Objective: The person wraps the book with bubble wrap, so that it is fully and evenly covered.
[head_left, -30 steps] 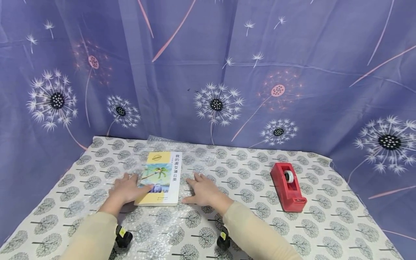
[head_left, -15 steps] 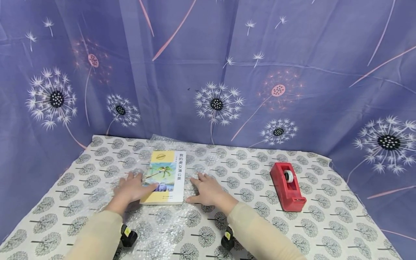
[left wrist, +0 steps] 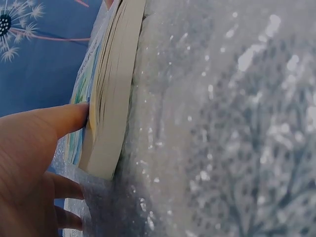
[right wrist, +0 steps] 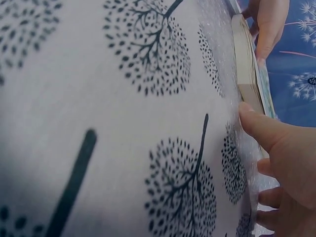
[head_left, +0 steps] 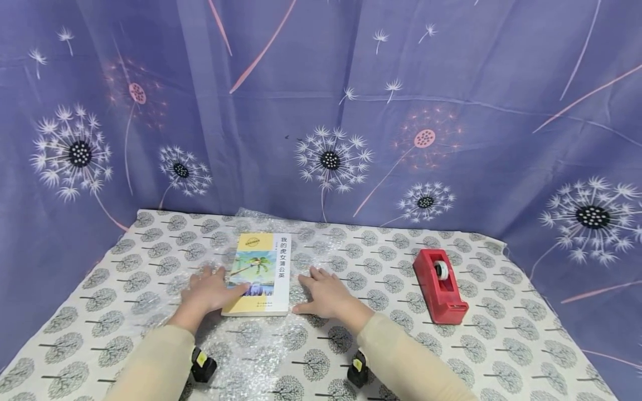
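From where I stood, the book lay flat, cover up, on a sheet of clear bubble wrap, left of the middle of the surface. Its cover was yellow and white, with a palm tree picture and a column of dark characters down the right side.

The person's left hand was at the book's left edge. Its grip was spread, the thumb resting on the lower part of the cover and the other fingers lying out over the wrap. The right hand was just beside the opposite edge, its grip spread as well and holding nothing; the thumb pointed at the book's near right corner, though I could not tell whether it touched.

Well to the right stood a red tape dispenser with a white roll in it. Behind everything hung a purple curtain printed with dandelions.
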A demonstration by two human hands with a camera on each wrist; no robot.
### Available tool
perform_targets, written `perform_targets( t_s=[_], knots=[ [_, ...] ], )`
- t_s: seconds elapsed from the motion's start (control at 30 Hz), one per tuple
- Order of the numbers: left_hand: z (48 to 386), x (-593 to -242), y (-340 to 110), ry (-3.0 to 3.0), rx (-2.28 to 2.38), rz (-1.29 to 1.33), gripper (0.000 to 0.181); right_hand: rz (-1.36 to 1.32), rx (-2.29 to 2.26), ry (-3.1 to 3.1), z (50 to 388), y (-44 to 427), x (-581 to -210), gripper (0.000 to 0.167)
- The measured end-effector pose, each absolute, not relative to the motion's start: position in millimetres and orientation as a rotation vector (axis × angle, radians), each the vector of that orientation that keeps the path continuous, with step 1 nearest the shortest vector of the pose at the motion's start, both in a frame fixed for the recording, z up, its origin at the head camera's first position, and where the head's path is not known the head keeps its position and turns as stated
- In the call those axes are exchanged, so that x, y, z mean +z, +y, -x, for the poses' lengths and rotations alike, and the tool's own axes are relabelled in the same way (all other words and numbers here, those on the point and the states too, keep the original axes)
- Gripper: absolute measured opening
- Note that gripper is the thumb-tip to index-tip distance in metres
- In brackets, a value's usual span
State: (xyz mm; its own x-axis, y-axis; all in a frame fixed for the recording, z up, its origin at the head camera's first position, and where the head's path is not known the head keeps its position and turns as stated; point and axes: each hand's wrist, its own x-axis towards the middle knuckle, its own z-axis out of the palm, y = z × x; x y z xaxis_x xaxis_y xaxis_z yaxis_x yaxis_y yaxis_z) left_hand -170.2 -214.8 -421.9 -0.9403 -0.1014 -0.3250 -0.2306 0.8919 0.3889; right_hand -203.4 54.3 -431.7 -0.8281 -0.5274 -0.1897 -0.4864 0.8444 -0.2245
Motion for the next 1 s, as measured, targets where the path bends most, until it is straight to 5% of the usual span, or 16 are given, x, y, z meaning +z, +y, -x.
perform_targets(
  t_s=[1.0],
  knots=[
    [171.9, -424.1, -193.1, 2.781, 0.587, 0.117, 0.091, 0.775, -0.275, 2.804, 197.0, 94.9, -434.9, 0.084]
  ],
)
